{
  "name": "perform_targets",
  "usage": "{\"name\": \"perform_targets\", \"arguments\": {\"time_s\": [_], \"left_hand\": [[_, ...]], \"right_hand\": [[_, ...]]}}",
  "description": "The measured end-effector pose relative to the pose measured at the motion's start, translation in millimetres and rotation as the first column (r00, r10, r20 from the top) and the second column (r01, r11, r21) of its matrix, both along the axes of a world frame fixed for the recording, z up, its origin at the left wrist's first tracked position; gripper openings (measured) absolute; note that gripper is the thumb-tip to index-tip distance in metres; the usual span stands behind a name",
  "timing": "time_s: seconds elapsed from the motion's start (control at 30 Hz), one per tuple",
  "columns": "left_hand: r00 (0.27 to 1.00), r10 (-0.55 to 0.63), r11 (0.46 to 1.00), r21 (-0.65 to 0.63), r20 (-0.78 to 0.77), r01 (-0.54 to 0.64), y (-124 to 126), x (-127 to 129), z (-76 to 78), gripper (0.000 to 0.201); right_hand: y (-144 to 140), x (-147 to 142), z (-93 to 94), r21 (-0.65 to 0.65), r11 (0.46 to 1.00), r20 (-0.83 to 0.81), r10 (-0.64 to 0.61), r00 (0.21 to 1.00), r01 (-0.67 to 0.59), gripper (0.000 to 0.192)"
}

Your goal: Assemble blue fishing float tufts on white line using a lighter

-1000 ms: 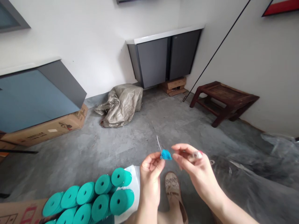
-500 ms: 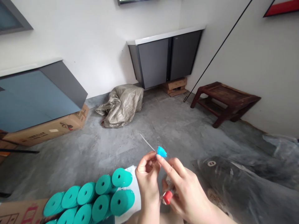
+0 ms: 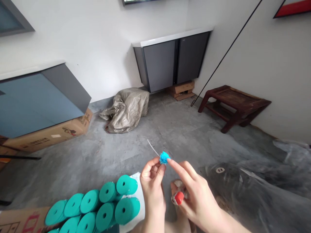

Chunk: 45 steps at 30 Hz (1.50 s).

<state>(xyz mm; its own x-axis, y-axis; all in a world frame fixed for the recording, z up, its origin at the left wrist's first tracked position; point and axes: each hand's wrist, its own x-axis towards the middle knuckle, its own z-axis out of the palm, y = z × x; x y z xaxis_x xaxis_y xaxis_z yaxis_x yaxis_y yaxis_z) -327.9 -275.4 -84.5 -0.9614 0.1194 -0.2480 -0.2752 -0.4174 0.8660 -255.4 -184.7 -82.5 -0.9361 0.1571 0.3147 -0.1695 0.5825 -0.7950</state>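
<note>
At seven o'clock lie stacked teal rolls [image 3: 102, 207], close by for reaching. The left hand [image 3: 152, 191] pinches a thin white wire [image 3: 153, 147] carrying a small blue tuft [image 3: 164, 158], raised for viewing. The right hand [image 3: 194, 197] touches the tuft with its forefinger, its other fingers curled round a red-capped item [image 3: 179, 197].

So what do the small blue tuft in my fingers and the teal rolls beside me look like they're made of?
The small blue tuft looks like frayed fibre or crepe paper, matte and ragged-edged, on a thin pale stick. The teal rolls seem tightly wound matte tape or paper, with a small centre hole in each flat end.
</note>
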Motion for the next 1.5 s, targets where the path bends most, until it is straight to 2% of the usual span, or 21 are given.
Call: {"name": "perform_targets", "arguments": {"time_s": [0.1,0.17,0.2,0.23,0.27,0.33,0.4,0.43,0.47,0.5,0.57,0.67,0.8,0.87,0.9,1.0,1.07,1.13,1.27,1.37,1.5], "left_hand": [[1.0,-0.013,0.997,0.07,0.0,0.013,0,-1,0.5,0.025],[0.999,-0.037,0.993,0.113,0.006,0.036,0,-2,0.5,0.023],[0.999,-0.044,0.991,0.129,0.006,0.043,-1,-3,0.1,0.022],[0.999,-0.047,0.989,0.139,0.005,0.046,-1,-4,-0.4,0.021],[0.999,-0.045,0.989,0.144,0.001,0.044,-2,-5,-1.2,0.021],[1.0,-0.026,0.989,0.148,-0.013,0.028,-2,-8,-2.9,0.021],[1.0,-0.013,0.989,0.144,-0.027,0.017,-3,-9,-3.7,0.021],[0.999,-0.011,0.99,0.137,-0.034,0.016,-3,-8,-3.5,0.02],[0.999,-0.015,0.992,0.127,-0.043,0.02,-2,-8,-2.9,0.019],[0.998,-0.023,0.993,0.112,-0.052,0.029,-2,-7,-2.0,0.018],[0.996,-0.05,0.996,0.068,-0.071,0.054,-1,-4,-0.1,0.017],[0.994,-0.068,0.998,-0.015,-0.082,0.067,1,1,0.3,0.019],[0.995,0.002,0.989,-0.149,-0.102,-0.017,4,5,-4.7,0.022],[0.995,0.044,0.983,-0.173,-0.094,-0.059,5,5,-6.8,0.024],[0.995,0.069,0.983,-0.165,-0.076,-0.081,6,5,-7.2,0.025],[0.99,0.136,0.988,-0.082,0.041,-0.132,8,3,-6.2,0.029],[0.981,0.135,0.991,-0.004,0.142,-0.136,9,3,-5.2,0.03],[0.972,0.112,0.99,0.065,0.209,-0.128,11,4,-5.1,0.029],[0.953,0.144,0.979,0.099,0.268,-0.176,13,5,-7.5,0.028],[0.943,0.189,0.972,0.083,0.275,-0.219,11,2,-9.2,0.028],[0.933,0.228,0.953,0.133,0.278,-0.273,4,-5,-10.8,0.025]], "right_hand": [[0,1,1.7,-0.094,0.995,-0.013,0.044,0.999,-0.045,0.056],[2,-1,5.3,-0.267,0.964,0.014,-0.002,1.0,0.006,0.042],[4,-3,7.3,-0.387,0.92,0.055,-0.043,0.998,0.061,0.036],[6,-5,9.0,-0.515,0.849,0.114,-0.067,0.991,0.116,0.032],[9,-8,10.1,-0.637,0.754,0.175,-0.062,0.983,0.161,0.029],[15,-13,9.9,-0.835,0.513,0.254,0.035,0.967,0.2,0.025],[19,-16,6.8,-0.938,0.282,0.254,0.164,0.953,0.202,0.022],[21,-17,4.9,-0.96,0.192,0.242,0.215,0.946,0.202,0.021],[22,-17,3.1,-0.972,0.125,0.227,0.263,0.938,0.2,0.02],[23,-17,1.8,-0.977,0.084,0.21,0.303,0.93,0.194,0.019],[23,-16,0.7,-0.983,0.059,0.181,0.339,0.923,0.171,0.016],[20,-14,2.5,-0.989,0.061,0.151,0.346,0.926,0.138,0.009],[12,-13,5.2,-0.992,0.043,0.127,0.454,0.882,0.121,0.011],[8,-12,5.8,-0.99,0.074,0.139,0.498,0.856,0.118,0.015],[6,-12,5.9,-0.988,0.111,0.15,0.507,0.849,0.108,0.017],[1,-11,6.0,-0.956,0.282,0.222,0.496,0.84,0.086,0.019],[-2,-11,5.1,-0.916,0.388,0.289,0.473,0.832,0.097,0.02],[-6,-11,3.1,-0.875,0.471,0.345,0.439,0.83,0.114,0.023],[-14,-13,-2.0,-0.779,0.626,0.295,0.313,0.903,0.037,0.03],[-18,-14,-1.6,-0.7,0.714,0.284,0.26,0.923,0.014,0.029],[-17,-11,5.7,-0.648,0.76,0.302,0.211,0.93,0.038,0.031]]}}
